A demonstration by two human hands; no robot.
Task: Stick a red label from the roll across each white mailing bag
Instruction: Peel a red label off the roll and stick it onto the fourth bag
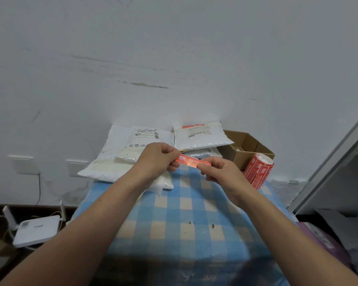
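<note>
A red label (189, 161) with white print is stretched in the air between my hands, above the far part of the blue checked table (186, 219). My left hand (157, 159) pinches its left end and my right hand (219, 172) pinches its right end. The red label roll (258, 170) lies on its side at the table's right edge. Several white mailing bags are piled at the back: one with a barcode slip (147, 137), one with a red strip across its top (201, 135), and plain ones (105, 168) at the left.
An open cardboard box (246, 149) sits behind the roll at the back right. A white wall rises right behind the table. Left of the table, a white router (36, 230) with cables lies on the floor. A grey shelf frame (329, 162) stands at the right.
</note>
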